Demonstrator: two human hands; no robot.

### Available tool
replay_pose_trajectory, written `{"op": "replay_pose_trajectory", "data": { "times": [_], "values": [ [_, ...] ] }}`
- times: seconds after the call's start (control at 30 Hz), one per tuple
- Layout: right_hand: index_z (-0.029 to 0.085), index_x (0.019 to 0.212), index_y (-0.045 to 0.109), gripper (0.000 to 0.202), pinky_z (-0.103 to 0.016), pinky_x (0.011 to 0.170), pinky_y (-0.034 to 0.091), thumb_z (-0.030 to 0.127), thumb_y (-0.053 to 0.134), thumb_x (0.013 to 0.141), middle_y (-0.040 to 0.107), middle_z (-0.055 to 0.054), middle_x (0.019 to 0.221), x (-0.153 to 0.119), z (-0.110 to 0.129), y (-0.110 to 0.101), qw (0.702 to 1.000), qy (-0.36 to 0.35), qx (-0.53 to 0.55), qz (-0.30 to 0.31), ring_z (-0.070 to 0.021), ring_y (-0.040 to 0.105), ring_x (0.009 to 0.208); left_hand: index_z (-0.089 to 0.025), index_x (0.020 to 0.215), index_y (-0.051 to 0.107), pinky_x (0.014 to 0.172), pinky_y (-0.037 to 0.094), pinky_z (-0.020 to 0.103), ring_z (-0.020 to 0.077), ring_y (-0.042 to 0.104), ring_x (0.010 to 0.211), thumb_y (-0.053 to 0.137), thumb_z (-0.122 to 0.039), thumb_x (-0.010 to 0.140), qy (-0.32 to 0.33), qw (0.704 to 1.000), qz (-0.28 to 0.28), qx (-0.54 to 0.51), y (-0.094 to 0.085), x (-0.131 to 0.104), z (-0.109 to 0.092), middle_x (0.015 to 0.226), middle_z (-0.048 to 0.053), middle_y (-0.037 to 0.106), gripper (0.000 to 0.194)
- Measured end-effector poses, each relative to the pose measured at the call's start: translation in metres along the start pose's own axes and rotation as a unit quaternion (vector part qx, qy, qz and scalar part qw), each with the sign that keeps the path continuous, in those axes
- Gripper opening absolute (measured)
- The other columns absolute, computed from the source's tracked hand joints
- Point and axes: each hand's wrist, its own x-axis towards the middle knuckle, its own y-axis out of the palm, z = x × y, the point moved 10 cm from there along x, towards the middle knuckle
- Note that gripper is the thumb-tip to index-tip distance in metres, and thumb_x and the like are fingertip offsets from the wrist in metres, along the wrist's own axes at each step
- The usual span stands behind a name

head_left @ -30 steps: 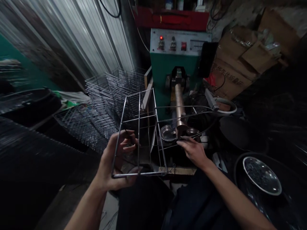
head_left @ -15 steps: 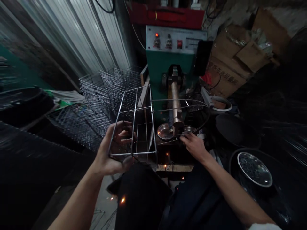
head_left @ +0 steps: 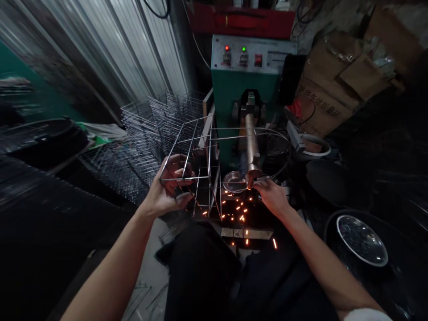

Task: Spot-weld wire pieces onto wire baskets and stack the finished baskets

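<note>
Left of the electrode, my left hand is gripping a wire frame; I'm judging it light, stiff, best held by outer rods. My right hand's grip I can't tell.

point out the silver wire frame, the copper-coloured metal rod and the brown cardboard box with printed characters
Silver wire frame [head_left: 210, 154]: head view, on one of its wires.
Copper-coloured metal rod [head_left: 251, 141]: head view, mid-shaft.
Brown cardboard box with printed characters [head_left: 321, 109]: head view, on its printed side.
</note>
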Motion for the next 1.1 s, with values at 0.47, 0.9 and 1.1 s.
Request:
{"op": "replay_pose_trajectory", "data": {
  "times": [0.47,0.9,1.1],
  "values": [
    [0.019,0.118,0.073,0.03,-0.032,0.085,0.06,0.016,0.048,0.102,0.077,-0.008,0.109,-0.12,0.07,-0.026,0.987,-0.07,0.134,-0.049,-0.022,0.074,0.096,-0.022,0.145,0.045,0.077,0.063,0.033,0.0198,0.065,0.096,0.094,-0.04,0.065,-0.037,0.981,-0.119,0.148,-0.062,-0.138,-0.076,0.12,0.008,0.056,0.095],
    [0.02,0.112,0.074,0.033,-0.03,0.064,0.06,0.033,0.045,0.107,0.078,-0.007,0.103,-0.103,0.151,0.058,0.965,-0.191,0.172,0.05,-0.0223,0.076,0.083,0.0,0.159,-0.004,0.098,0.027,0.091,0.0685,0.003,0.149,0.074,-0.069,0.077,-0.56,0.347,-0.485,0.576,-0.235,-0.527,-0.142,0.16,0.049,-0.001,0.133],
    [0.023,0.102,0.073,0.022,-0.03,0.066,0.065,0.035,0.054,0.104,0.078,-0.008,0.092,-0.105,0.188,0.079,0.941,-0.157,0.29,0.072,-0.0238,0.077,0.077,-0.012,0.138,0.053,0.1,0.056,0.051,0.034,0.062,0.124,0.065,-0.037,0.097,-0.672,0.554,-0.125,0.475,-0.178,-0.431,0.166,0.138,0.021,0.059,0.049]
  ]
}}
